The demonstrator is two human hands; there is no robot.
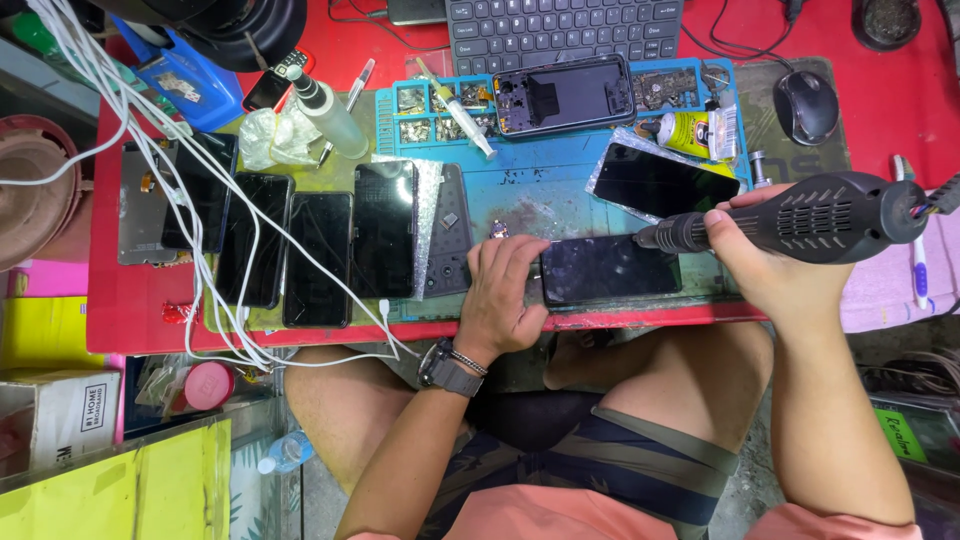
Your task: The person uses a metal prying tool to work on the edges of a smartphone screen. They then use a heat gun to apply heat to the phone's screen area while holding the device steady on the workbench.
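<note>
The left hand (505, 290) is bare, with no ring or glove on its fingers, and just below it the wrist carries a wristwatch (445, 370) with a dark grey case and a dark strap. Right beside the wristwatch, on the hand's side of it, sits a thin bracelet (468, 360) of small silvery links. The forearm below the wristwatch is uncovered, with no sleeve. The right hand (765, 265), well to the right of the wristwatch, is also bare, and its wrist and forearm carry nothing. Below the wristwatch, the lap shows shorts (600, 460) with dark navy and olive bands, and a salmon-pink shirt (560, 515) hem.
</note>
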